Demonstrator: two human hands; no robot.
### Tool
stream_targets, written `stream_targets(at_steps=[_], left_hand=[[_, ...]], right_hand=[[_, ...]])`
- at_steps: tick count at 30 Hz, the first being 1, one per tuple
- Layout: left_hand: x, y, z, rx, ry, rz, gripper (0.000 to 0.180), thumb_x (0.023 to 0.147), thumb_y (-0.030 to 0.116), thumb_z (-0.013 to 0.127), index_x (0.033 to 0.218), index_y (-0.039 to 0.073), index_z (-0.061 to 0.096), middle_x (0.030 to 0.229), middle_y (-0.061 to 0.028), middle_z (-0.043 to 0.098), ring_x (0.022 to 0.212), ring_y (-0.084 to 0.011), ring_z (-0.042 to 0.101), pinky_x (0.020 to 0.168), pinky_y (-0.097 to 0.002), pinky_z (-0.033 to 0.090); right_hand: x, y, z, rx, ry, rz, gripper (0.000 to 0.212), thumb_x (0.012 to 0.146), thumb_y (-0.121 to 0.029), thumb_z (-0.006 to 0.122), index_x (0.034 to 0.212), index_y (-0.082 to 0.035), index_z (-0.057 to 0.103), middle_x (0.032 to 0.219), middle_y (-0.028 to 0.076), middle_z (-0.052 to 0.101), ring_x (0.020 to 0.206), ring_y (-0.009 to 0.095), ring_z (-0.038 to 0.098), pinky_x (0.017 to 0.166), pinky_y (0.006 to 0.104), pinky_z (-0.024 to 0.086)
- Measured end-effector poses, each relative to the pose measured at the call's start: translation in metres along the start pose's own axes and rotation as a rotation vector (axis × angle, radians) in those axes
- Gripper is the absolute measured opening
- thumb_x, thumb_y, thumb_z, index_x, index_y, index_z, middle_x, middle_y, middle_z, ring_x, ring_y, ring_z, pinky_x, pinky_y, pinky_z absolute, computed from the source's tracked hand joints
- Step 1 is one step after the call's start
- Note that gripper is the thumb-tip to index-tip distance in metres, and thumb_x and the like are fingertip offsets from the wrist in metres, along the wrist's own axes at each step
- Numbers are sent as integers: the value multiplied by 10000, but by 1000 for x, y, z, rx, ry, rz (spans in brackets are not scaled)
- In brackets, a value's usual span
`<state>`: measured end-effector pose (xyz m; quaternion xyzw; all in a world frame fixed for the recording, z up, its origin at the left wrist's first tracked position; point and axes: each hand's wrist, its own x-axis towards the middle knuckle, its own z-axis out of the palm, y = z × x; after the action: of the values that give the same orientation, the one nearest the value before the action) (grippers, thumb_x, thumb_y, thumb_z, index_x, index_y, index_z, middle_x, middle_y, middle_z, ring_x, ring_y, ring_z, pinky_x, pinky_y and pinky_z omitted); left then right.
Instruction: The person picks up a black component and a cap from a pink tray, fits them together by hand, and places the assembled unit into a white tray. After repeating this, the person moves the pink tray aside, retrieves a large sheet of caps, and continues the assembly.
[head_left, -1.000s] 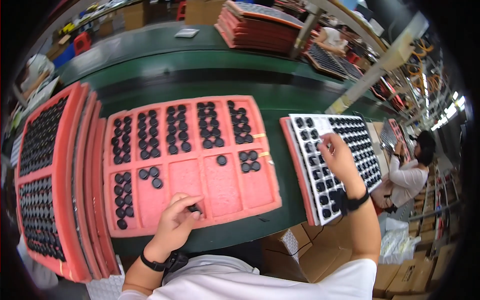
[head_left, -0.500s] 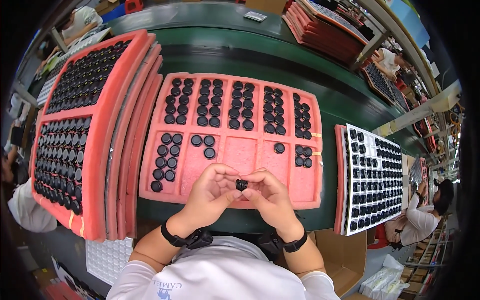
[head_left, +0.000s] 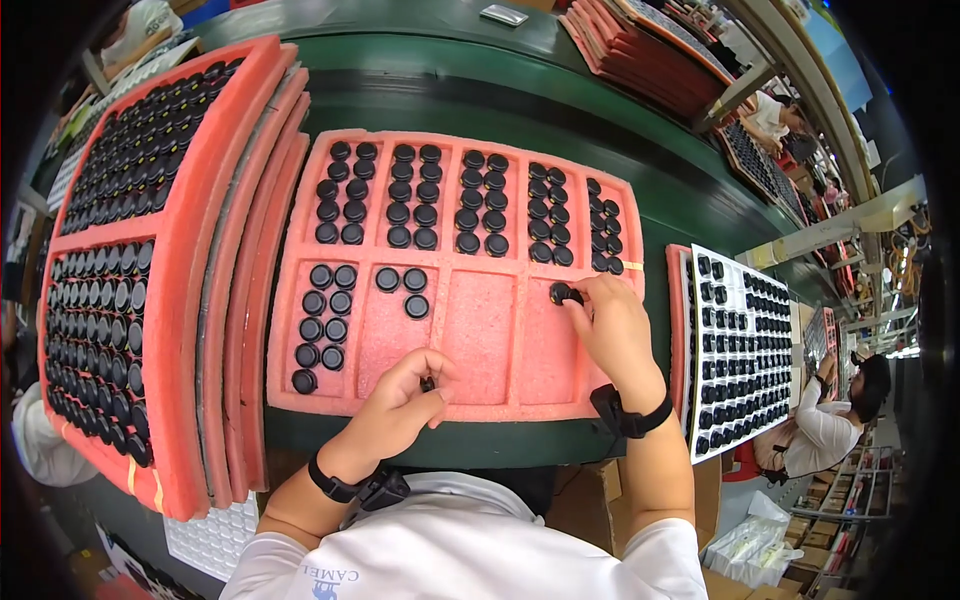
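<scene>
In front of me lies a pink foam tray [head_left: 480,400] divided into compartments. Short black round parts [head_left: 398,213], like small capped cylinders, stand in pairs of rows in the far compartments. My right hand [head_left: 617,325] reaches into a near compartment on the right, thumb and forefinger pinched on a black round part [head_left: 576,296]. Right beside it stands another black part [head_left: 558,292]. My left hand [head_left: 400,405] hovers above the tray's near edge with curled fingers around a small black piece [head_left: 428,384], mostly hidden by the fingers.
A tall stack of filled pink foam trays [head_left: 190,400] leans at the left. On the right, a white tray [head_left: 738,400] of black parts rests on pink foam. More foam trays [head_left: 625,60] are piled at the far right. Other people sit nearby; a cardboard box [head_left: 585,510] stands below the table.
My hands were together over the tray's near edge, holding a black part. They have parted: the right moved right and away to the compartment, the left moved slightly left and nearer.
</scene>
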<state>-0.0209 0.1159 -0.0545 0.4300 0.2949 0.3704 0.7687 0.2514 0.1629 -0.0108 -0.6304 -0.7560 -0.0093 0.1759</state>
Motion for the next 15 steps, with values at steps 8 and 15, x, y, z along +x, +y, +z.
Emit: stream_targets(at_steps=[8, 15], left_hand=[[-11, 10, 4, 150, 49, 54, 205, 864, 30, 529, 1064, 10, 493, 890, -16, 514, 695, -73, 468, 609, -218, 400], [-14, -4, 28, 142, -94, 97, 307, 857, 47, 578, 1149, 18, 485, 975, -12, 507, 791, -66, 442, 721, -209, 374]], right_hand=[[-16, -42, -10, 297, -10, -117, 167, 718, -45, 653, 867, -14, 584, 778, 118, 576, 717, 281, 563, 642, 370, 440], [-75, -84, -10, 584, 12, -286, 277, 690, -53, 672, 932, -13, 544, 794, 116, 577, 683, 280, 548, 605, 376, 432]])
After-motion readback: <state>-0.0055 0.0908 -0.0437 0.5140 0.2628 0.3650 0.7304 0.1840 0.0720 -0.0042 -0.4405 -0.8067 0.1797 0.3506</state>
